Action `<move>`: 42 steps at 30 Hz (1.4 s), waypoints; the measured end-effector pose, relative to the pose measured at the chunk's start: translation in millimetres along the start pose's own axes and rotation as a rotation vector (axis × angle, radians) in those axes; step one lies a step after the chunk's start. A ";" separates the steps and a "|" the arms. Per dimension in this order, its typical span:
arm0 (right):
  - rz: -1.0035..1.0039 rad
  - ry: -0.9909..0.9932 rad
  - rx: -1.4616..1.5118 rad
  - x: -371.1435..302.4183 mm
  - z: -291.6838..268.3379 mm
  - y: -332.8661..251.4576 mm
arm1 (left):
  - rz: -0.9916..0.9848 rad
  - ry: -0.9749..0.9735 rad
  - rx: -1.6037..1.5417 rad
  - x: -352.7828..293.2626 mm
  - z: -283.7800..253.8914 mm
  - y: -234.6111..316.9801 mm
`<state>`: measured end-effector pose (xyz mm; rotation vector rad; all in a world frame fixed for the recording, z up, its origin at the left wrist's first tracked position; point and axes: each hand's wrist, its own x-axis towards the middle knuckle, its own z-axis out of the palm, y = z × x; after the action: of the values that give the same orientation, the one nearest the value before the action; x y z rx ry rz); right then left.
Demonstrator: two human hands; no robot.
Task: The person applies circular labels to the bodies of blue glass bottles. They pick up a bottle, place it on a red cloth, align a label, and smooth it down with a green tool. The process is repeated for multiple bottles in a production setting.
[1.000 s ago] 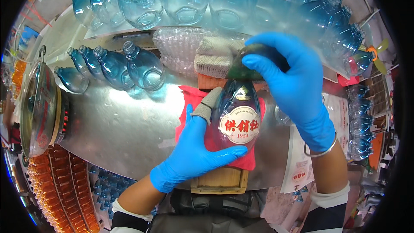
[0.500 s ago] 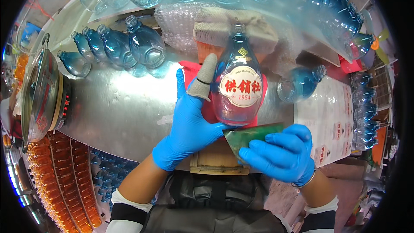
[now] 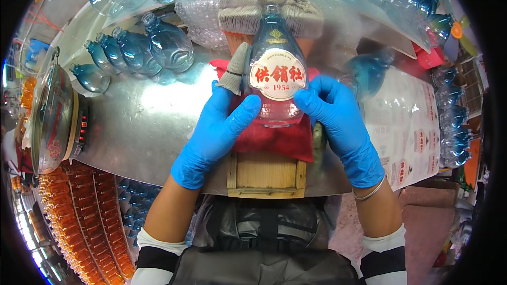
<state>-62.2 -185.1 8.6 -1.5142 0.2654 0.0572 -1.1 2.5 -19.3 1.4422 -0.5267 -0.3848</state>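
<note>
A glass bottle [image 3: 273, 112], blue at the neck and clear toward its base, lies neck away from me on a red cloth [image 3: 280, 140]. On its front are a gold emblem and a round cream label [image 3: 278, 76] with red characters. My left hand [image 3: 214, 119], in a blue glove with a grey knitted finger cover [image 3: 234, 69], grips the bottle's left side, thumb over the front. My gloved right hand [image 3: 338, 119] holds its right side, thumb by the label's lower edge. A dull green piece [image 3: 319, 142] shows beside the cloth under my right hand, mostly hidden.
Several blue bottles [image 3: 169, 45] stand at the left, and more line the far edge. Another bottle [image 3: 368, 74] lies at the right near a label sheet [image 3: 404, 126]. A metal pan [image 3: 50, 116] sits far left. Beyond my bottle is a padded rest [image 3: 237, 13].
My right hand has let go of the green scraper and moved up onto the bottle's right side. My left thumb has shifted up onto the bottle's front.
</note>
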 end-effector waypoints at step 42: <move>-1.108 0.145 -1.099 -48.2 -11.6 -25.2 | 0.199 0.187 0.718 -9.1 19.4 14.7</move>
<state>-105.5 -191.9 42.8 -2.5560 -0.6307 -0.9230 -20.4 -7.0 -4.7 2.0645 -0.6849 0.1227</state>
